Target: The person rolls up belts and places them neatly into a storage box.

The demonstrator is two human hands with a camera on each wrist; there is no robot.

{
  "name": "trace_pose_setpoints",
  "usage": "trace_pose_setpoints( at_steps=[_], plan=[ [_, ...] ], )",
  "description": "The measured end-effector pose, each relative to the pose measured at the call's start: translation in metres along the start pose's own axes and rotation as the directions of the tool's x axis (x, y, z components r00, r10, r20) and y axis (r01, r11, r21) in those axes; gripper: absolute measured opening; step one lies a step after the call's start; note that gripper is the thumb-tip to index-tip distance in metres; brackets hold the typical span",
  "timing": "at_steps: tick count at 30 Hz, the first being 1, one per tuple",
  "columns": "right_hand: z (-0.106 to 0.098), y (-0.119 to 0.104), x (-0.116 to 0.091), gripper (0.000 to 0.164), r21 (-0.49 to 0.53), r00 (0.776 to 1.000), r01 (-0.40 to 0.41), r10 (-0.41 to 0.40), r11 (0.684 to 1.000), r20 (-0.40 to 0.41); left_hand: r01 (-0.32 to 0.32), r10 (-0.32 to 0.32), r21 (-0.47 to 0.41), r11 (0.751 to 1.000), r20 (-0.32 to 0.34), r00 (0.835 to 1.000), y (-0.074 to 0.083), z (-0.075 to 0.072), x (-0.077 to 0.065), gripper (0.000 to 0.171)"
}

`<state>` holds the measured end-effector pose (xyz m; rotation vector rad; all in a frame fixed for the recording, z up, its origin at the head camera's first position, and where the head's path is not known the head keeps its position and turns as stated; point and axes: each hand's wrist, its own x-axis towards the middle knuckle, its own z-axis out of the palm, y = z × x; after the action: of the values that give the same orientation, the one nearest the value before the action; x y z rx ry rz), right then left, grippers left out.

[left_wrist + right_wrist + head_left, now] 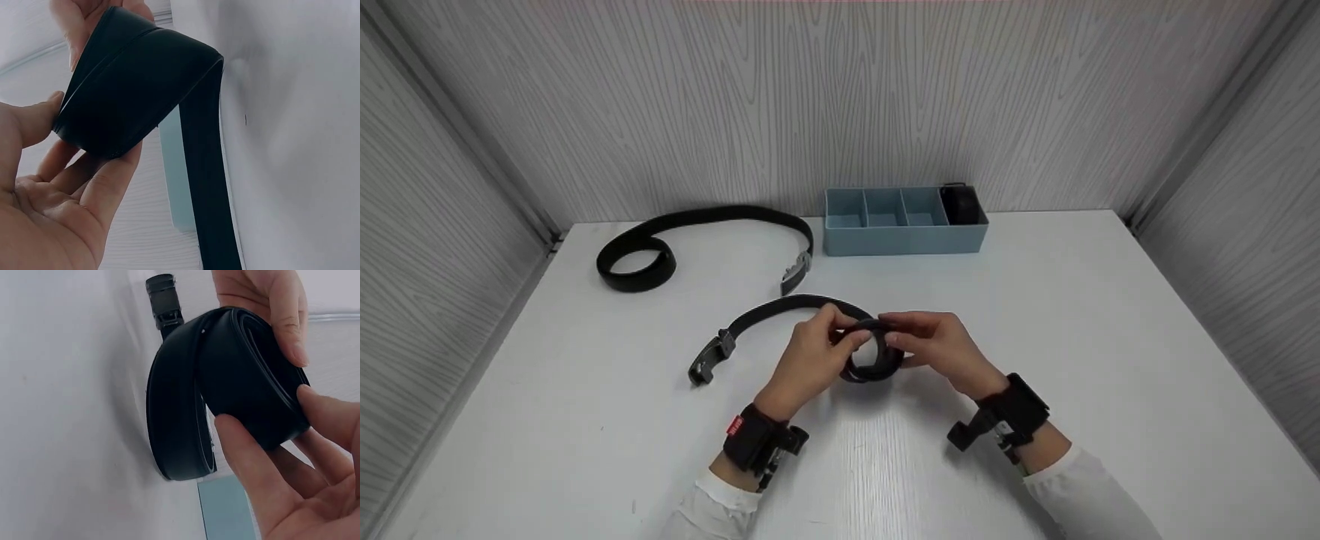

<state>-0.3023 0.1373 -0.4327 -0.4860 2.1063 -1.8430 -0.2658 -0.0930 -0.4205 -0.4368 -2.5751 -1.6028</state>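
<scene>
Both hands hold the coiled end of a black belt (pixel 889 363) above the middle of the table. My left hand (pixel 814 356) pinches the coil's left side between thumb and fingers. On the opposite side, my right hand (pixel 941 345) grips the coil with its thumb on the near edge and fingers behind. The loose length runs left from the coil in a curve, ending at a metal buckle (pixel 725 344) on the table. In the right wrist view, the coil (pixel 242 365) shows overlapping turns. The left wrist view shows its broad outer face (pixel 135 79) and the strap hanging from it.
A second black belt (pixel 720 214) lies at the back left, partly coiled, its buckle (pixel 801 262) toward the middle. Behind the hands stands a blue-grey divided box (pixel 904 241); a coiled black belt (pixel 960 205) sits in its rightmost compartment. Panel walls (pixel 780 105) enclose the table.
</scene>
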Motion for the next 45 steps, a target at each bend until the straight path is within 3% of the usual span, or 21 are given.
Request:
trace_pose_setpoints(
  at_steps=[6,10,23,37,40,45],
  plan=[
    [0.004,0.003,0.000,0.045,0.108,0.998,0.002,0.006,0.994,-0.070,-0.010,0.009,-0.045,0.999,-0.023,1.000,-0.001,0.001,0.000,0.026],
    [0.003,0.004,-0.001,0.046,0.117,0.997,0.001,0.009,0.993,-0.083,-0.022,0.021,-0.053,0.998,-0.023,1.000,-0.002,0.002,0.000,0.025],
    [-0.008,0.003,0.001,0.046,0.005,0.997,-0.023,0.022,1.000,0.071,-0.023,0.023,-0.010,1.000,0.010,1.000,-0.001,0.000,-0.001,0.015],
    [0.000,0.006,0.002,0.046,0.170,0.996,-0.030,0.045,0.985,-0.081,-0.016,0.013,-0.055,0.998,-0.063,0.998,-0.001,0.002,0.001,0.026],
    [-0.001,0.005,0.003,0.046,0.144,0.996,-0.029,0.040,0.989,-0.075,-0.016,0.013,-0.055,0.998,-0.059,0.998,-0.001,0.002,0.001,0.023],
    [-0.002,0.002,0.002,0.046,0.015,0.999,-0.021,0.022,1.000,-0.036,-0.044,0.043,-0.017,0.999,-0.049,0.998,0.000,0.001,0.000,0.018]
  ],
)
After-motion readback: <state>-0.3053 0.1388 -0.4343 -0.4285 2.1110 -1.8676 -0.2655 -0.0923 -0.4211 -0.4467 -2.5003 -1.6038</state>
